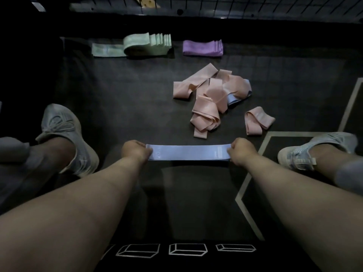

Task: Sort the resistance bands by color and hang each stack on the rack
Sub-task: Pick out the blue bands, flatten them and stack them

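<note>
A blue resistance band point(188, 152) lies stretched flat between my hands, low over the dark floor mat. My left hand point(135, 151) grips its left end and my right hand point(242, 153) grips its right end. Beyond it lies a loose heap of pink bands point(206, 95) with another blue band point(234, 99) partly buried under its right side. One pink band point(258, 122) lies apart to the right. At the far side sit a stack of green bands point(145, 45) and a stack of purple bands point(202, 48).
My two grey sneakers rest on the mat, one at the left point(66, 134) and one at the right point(316, 150). A wire grid rack point(255, 6) runs along the far edge. White lines point(253, 173) mark the mat at right.
</note>
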Demonstrator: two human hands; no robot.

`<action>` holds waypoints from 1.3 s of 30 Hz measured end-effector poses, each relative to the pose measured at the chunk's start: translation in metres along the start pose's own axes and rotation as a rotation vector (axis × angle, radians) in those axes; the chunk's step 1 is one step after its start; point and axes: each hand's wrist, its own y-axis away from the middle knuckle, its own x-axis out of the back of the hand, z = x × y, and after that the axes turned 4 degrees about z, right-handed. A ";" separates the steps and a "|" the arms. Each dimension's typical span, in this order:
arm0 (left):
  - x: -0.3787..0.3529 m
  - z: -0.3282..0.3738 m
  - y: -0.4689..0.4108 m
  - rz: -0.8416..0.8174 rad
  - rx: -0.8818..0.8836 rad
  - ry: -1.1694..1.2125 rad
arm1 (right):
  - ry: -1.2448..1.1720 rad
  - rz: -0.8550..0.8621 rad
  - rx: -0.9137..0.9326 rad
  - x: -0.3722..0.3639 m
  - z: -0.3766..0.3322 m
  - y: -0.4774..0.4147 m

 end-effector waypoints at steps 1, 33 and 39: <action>-0.002 -0.001 -0.001 0.008 -0.003 -0.004 | -0.002 0.000 -0.002 -0.004 0.002 -0.001; -0.038 -0.009 -0.007 -0.005 -0.877 -1.126 | 0.658 0.031 0.560 -0.037 0.000 -0.007; -0.036 -0.011 -0.008 -0.061 -0.848 -1.050 | 0.494 -0.011 0.496 -0.034 0.004 -0.001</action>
